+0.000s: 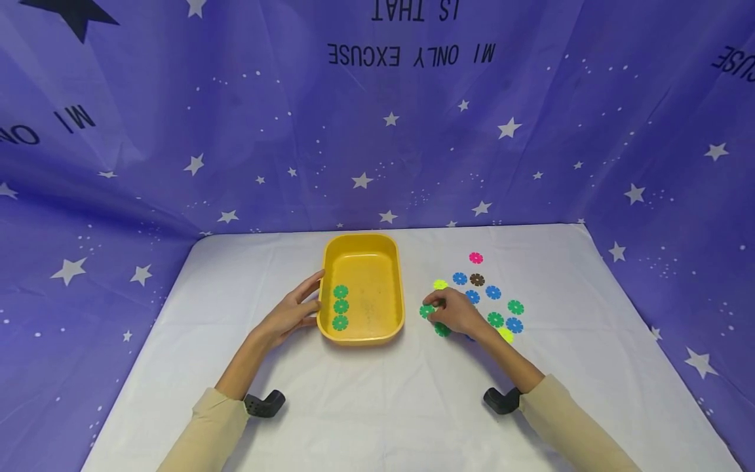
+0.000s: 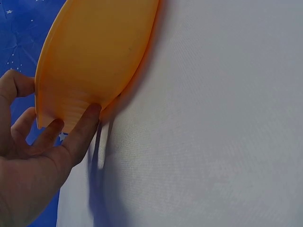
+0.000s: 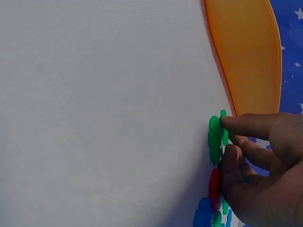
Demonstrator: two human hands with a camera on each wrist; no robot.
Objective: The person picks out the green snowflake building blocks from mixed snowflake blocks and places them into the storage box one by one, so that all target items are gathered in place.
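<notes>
A yellow tray point(image 1: 394, 288) sits mid-table with three green toothed discs point(image 1: 340, 306) lined up along its left inside wall. My left hand point(image 1: 311, 303) rests against the tray's left outer wall point(image 2: 94, 52), its fingers point(image 2: 85, 124) touching the wall and holding nothing. To the right of the tray, my right hand point(image 1: 433, 311) pinches a green disc point(image 1: 426, 311) lying on the cloth; in the right wrist view the index fingertip and thumb close on that green disc point(image 3: 215, 137). Several more discs lie around this hand, blue point(image 1: 493, 292), green point(image 1: 516, 307), pink point(image 1: 475, 257), brown point(image 1: 477, 280) and yellow point(image 1: 440, 284).
A white cloth point(image 1: 366, 393) covers the table. Blue star-printed fabric point(image 1: 377, 144) hangs behind and at both sides. Black wrist mounts point(image 1: 265, 403) sit on both forearms. Another green disc point(image 1: 442, 330) lies partly under my right hand.
</notes>
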